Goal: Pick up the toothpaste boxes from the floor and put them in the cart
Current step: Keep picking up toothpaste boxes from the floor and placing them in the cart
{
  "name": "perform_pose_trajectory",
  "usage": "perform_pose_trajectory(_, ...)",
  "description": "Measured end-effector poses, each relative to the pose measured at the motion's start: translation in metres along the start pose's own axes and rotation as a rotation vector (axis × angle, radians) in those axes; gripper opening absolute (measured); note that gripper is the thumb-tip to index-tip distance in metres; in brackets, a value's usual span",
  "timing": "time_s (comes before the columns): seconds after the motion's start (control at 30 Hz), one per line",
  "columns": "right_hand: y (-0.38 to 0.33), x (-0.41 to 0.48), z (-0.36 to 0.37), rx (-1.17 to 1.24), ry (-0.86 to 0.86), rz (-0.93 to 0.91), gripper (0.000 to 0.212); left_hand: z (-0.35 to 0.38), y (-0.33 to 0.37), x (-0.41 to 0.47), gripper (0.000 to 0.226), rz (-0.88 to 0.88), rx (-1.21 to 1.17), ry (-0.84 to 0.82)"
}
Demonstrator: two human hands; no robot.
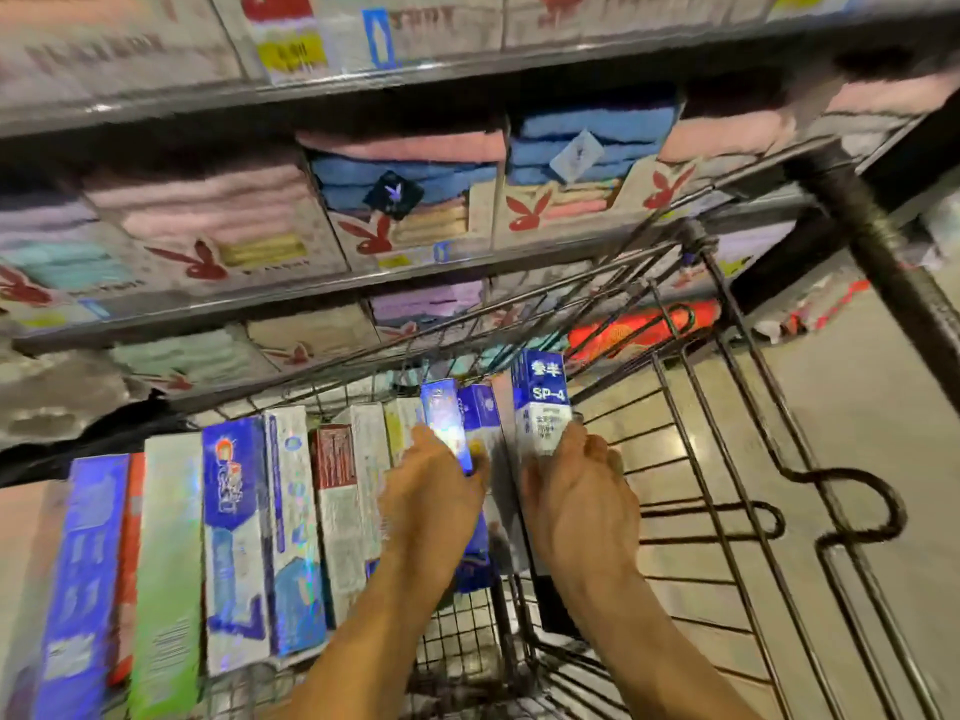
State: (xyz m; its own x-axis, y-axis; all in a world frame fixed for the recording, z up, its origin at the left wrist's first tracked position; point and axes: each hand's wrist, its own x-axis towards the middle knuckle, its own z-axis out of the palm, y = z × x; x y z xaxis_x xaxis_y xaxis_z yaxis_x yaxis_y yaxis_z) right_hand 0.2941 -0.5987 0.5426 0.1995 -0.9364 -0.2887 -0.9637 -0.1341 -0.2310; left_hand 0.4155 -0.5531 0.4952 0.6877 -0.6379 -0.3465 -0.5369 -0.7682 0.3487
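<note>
Both my hands are inside the wire cart point(727, 517). My right hand point(576, 491) grips a blue and white toothpaste box marked SP-4 point(540, 397), which stands upright at the right end of the row. My left hand point(431, 491) holds a shiny blue toothpaste box point(444, 418) among the neighbouring boxes. A row of several toothpaste boxes point(234, 537) lies side by side in the cart, stretching to the left edge of the view. The lower ends of the held boxes are hidden behind my hands and forearms.
Store shelves point(363, 272) with folded towels in printed cartons rise just beyond the cart. A red packet point(639, 324) lies past the cart's far side. The cart's dark handle bar point(883, 252) crosses the upper right. Pale tiled floor point(857, 407) shows on the right.
</note>
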Motion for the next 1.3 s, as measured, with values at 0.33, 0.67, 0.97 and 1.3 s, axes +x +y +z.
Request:
perform_pose_trajectory(0.33, 0.001, -0.011, -0.028, -0.107, 0.073, -0.079, 0.04, -0.072, -0.011, -0.012, 0.033, 0.109, 0.077, -0.067)
perform_pose_trajectory(0.67, -0.065, -0.049, -0.264, -0.266, 0.211, -0.404, 0.035, -0.284, 0.049, -0.109, 0.028, 0.184, 0.319, 0.148)
perform_pose_trajectory(0.97, -0.174, -0.132, -0.405, -0.286, 0.247, -0.794, 0.037, -0.459, -0.003, -0.2, 0.025, -0.004, 0.368, 0.318)
perform_pose_trajectory(1.3, -0.337, -0.321, -0.368, -0.231, 0.207, -1.358, 0.035, -0.545, -0.18, -0.361, 0.026, -0.431, 0.223, 0.571)
